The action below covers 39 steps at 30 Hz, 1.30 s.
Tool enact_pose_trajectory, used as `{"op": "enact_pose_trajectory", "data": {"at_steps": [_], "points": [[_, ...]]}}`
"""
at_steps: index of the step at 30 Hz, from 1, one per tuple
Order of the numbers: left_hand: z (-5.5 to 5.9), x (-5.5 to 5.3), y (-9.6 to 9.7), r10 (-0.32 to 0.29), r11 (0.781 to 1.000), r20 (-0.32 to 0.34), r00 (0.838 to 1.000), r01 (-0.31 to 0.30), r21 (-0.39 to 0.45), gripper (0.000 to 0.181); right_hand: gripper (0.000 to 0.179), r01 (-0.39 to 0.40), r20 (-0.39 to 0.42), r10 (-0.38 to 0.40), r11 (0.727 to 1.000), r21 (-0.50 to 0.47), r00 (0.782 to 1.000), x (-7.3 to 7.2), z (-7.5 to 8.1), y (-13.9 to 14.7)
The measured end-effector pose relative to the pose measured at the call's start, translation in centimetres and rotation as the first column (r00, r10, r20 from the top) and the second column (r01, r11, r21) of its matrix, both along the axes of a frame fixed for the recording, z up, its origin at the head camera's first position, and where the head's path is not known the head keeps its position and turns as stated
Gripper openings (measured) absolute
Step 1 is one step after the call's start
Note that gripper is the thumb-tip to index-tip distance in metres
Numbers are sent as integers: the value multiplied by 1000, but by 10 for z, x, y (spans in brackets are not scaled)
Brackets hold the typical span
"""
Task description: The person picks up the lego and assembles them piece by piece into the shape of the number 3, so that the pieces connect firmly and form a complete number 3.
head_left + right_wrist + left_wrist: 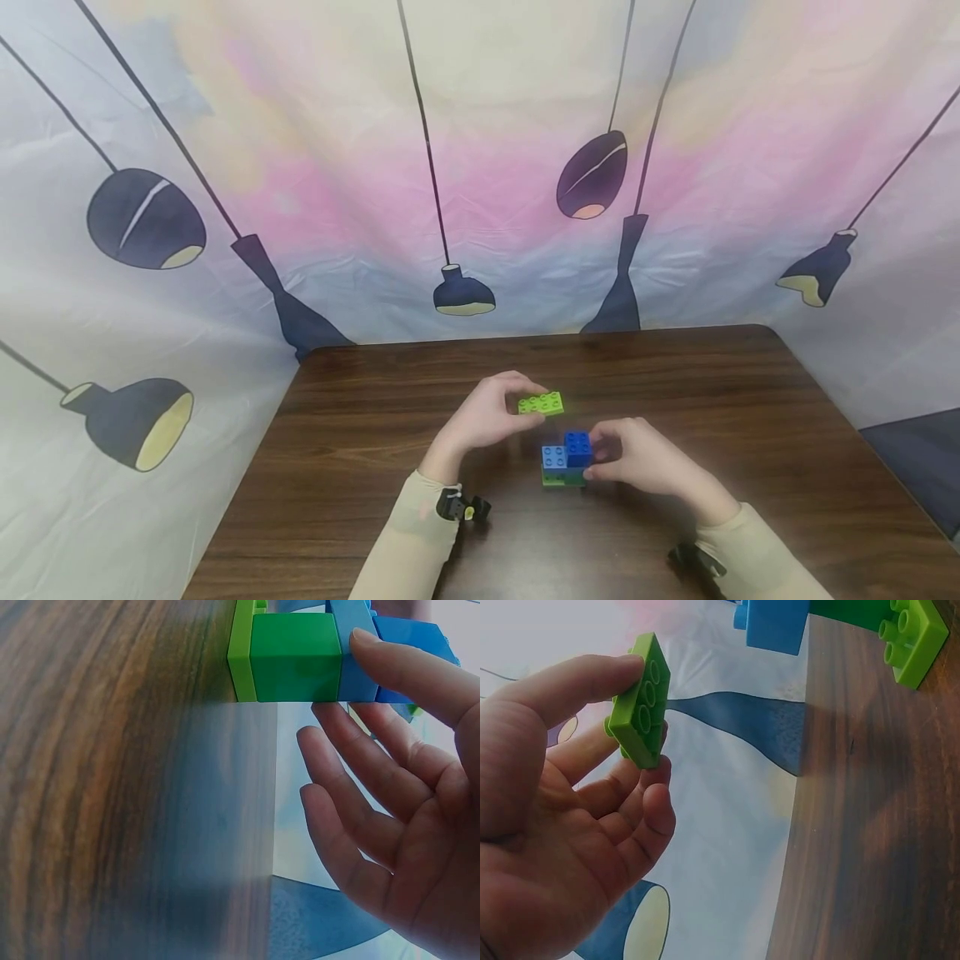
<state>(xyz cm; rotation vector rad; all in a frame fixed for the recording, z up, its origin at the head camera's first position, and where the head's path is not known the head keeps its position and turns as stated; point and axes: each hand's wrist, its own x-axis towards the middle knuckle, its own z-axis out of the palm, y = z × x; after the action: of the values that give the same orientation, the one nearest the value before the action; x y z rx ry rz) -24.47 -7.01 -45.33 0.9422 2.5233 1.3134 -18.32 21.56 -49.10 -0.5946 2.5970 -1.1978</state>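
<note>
My left hand (pixel 491 410) pinches a flat lime-green building brick (pixel 542 404) by its edges between thumb and fingers, studs up, above the table. In the left wrist view the hollow underside of that lime brick (pixel 649 705) shows. A small brick stack stands just nearer to me: a lime plate (pixel 241 656) at the bottom, then a green brick (pixel 295 658), a light blue brick (pixel 553 457), and a dark blue brick (pixel 577 448) on the right of the top. My right hand (pixel 641 457) holds the stack's right side, its thumb on the light blue layer.
The stack rests on a dark wooden table (pixel 360 467) with rounded far corners. Behind the table hangs a pastel cloth (pixel 337 192) printed with dark lamps. Wrist cameras sit at both of the person's cuffs.
</note>
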Motion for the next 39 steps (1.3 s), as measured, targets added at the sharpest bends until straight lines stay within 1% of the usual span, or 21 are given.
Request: {"op": "enact_pose_trajectory", "data": {"at_steps": [5, 9, 16, 21, 24, 31, 39], "points": [[2, 1, 1, -14, 1000, -16, 1000, 13, -4, 36, 29, 2, 2, -2, 1000, -7, 1000, 0, 0, 0], [3, 3, 1, -27, 1000, -17, 999, 27, -1, 36, 29, 3, 3, -3, 1000, -7, 1000, 0, 0, 0], [5, 6, 2, -31, 999, -33, 999, 30, -11, 34, 29, 5, -8, -5, 1000, 2, 1000, 0, 0, 0], [5, 7, 3, -35, 999, -32, 999, 35, -13, 33, 29, 7, -1, -7, 1000, 4, 1000, 0, 0, -1], [6, 8, 4, -46, 999, -38, 998, 46, -12, 32, 29, 7, 1, -7, 1000, 5, 1000, 0, 1, 0], [7, 11, 8, -94, 996, -54, 994, 94, -9, 31, 28, 6, 1, -6, 1000, 5, 1000, 0, 0, 0], [10, 14, 12, -105, 994, -54, 993, 104, -22, 32, 27, 4, -2, -4, 1000, -2, 1000, 0, 0, 0]]}}
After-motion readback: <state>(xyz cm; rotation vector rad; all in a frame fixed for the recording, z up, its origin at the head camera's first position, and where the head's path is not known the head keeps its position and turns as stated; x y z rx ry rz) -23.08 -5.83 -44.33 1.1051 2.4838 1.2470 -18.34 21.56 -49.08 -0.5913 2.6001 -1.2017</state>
